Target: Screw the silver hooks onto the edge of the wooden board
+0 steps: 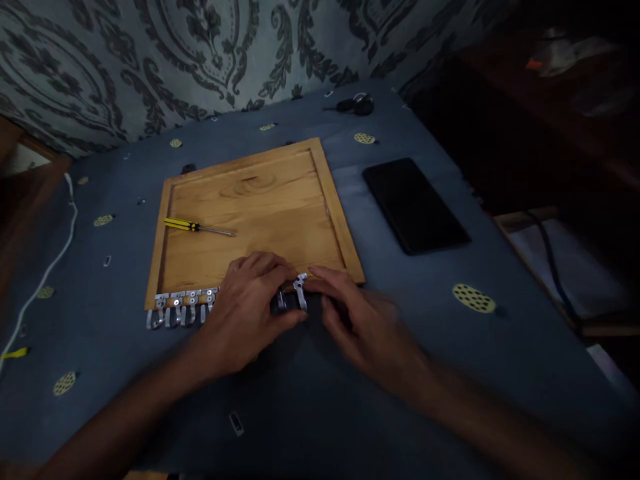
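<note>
A wooden board (260, 207) with a raised frame lies on the blue cloth. Along its near edge runs a row of metal hooks (193, 301), partly covered by my left hand (250, 307). The thumb and forefinger of that hand close around a small metal hook (301, 291) at the board's edge. From the right, my right hand (363, 323) reaches in, slightly blurred, with its fingers apart and their tips beside this hook; whether they touch it is unclear. A yellow and black screwdriver (195, 227) rests on the board's left part.
A black tablet-like slab (415, 205) lies right of the board. Farther back is a dark object that looks like keys (354, 105). A white cable (55, 260) runs along the left side. Patterned fabric (210, 53) rises behind the blue cloth (320, 407).
</note>
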The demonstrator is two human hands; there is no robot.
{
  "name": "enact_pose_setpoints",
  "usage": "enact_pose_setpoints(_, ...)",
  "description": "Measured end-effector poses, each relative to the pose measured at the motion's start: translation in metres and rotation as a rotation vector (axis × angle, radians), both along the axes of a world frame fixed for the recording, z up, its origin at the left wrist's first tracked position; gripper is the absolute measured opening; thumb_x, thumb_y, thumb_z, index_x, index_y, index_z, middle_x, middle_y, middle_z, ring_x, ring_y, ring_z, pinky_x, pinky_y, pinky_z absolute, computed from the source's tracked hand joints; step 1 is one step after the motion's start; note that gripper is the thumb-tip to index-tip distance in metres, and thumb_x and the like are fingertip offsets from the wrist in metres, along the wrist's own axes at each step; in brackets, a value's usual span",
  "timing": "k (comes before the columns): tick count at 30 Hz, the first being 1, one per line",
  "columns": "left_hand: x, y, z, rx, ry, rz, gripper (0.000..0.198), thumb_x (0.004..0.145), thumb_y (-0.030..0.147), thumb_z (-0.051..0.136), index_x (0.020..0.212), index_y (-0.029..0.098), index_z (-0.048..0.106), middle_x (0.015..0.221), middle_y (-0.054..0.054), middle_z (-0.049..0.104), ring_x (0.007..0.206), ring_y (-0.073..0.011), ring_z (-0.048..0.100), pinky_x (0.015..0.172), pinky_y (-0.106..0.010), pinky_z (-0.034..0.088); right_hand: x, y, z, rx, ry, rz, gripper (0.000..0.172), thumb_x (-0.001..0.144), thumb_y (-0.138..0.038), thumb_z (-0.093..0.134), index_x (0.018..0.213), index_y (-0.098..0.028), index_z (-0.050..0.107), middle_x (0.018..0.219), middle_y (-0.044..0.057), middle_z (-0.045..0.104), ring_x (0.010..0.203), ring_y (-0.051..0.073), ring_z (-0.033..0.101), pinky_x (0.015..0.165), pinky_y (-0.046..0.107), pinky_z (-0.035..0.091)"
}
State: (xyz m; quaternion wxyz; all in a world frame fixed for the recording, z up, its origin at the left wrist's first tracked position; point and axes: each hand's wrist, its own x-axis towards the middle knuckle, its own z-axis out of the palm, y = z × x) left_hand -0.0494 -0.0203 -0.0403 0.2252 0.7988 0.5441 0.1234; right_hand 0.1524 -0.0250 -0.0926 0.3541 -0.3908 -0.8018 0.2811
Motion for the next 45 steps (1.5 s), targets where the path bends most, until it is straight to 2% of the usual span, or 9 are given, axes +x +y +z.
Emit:
enact_pose_setpoints(4,0.0008,0.0008,-0.0022,0.032,0.013,0.006,0.032,0.080,0.026,0.083,0.108,0.023,0.069,0.118,-0.005,0.070,0.113,-0.0279,0.063,0.097,-0.048,0.048,0.0017,-0.0013,-0.0015,0.038,-0.054,0.002,0.049,0.099,-0.009,0.044,0.145,-0.021,0.051,0.115,0.009,0.081,0.096,0.022,0.080,0.084,0.035,0.067)
enact_pose_setpoints(8,0.0009,0.0006,-0.0033,0.044,0.019,0.000,0.033,0.080,0.025,0.083,0.110,0.024,0.069,0.118,-0.005,0.070,0.113,-0.0284,0.063,0.096,-0.047,0.048,0.0018,-0.0025,-0.0051,0.055,-0.109,-0.016,0.048,0.097,-0.010,0.045,0.144,-0.019,0.054,0.106,0.009,0.082,0.091,0.023,0.081,0.080,0.034,0.067)
enact_pose_setpoints(14,0.0007,-0.0011,-0.0030,0.025,-0.003,0.001,0.033,0.081,0.023,0.083,0.111,0.023,0.068,0.118,-0.004,0.070,0.113,-0.0275,0.063,0.097,-0.048,0.047,0.0000,-0.0019,-0.0054,0.084,-0.058,-0.020,0.050,0.097,-0.009,0.045,0.145,-0.022,0.051,0.111,0.006,0.082,0.091,0.021,0.080,0.080,0.033,0.067)
enact_pose_setpoints(19,0.0005,-0.0011,-0.0039,0.009,-0.033,0.013,0.034,0.080,0.023,0.085,0.110,0.023,0.070,0.118,-0.003,0.071,0.113,-0.0274,0.064,0.099,-0.048,0.046,-0.0008,-0.0026,-0.0053,0.101,-0.046,-0.028,0.052,0.097,-0.007,0.045,0.146,-0.022,0.049,0.113,0.008,0.081,0.094,0.022,0.080,0.081,0.033,0.067)
enact_pose_setpoints(34,-0.0008,-0.0004,-0.0037,0.010,-0.038,0.008,0.035,0.080,0.022,0.086,0.111,0.024,0.070,0.118,-0.002,0.071,0.113,-0.0264,0.065,0.098,-0.048,0.047,-0.0009,-0.0022,-0.0077,0.130,-0.049,-0.031,0.046,0.097,-0.007,0.046,0.141,-0.021,0.052,0.111,0.007,0.081,0.094,0.020,0.080,0.083,0.030,0.065)
enact_pose_setpoints(45,0.0001,0.0010,-0.0044,0.035,-0.036,0.024,0.038,0.075,0.020,0.089,0.110,0.023,0.072,0.114,-0.002,0.072,0.110,-0.0261,0.066,0.096,-0.047,0.049,-0.0006,0.0003,-0.0005,0.001,0.100,-0.034,0.048,0.096,-0.007,0.046,0.141,-0.022,0.051,0.114,0.006,0.081,0.101,0.018,0.079,0.086,0.030,0.064)
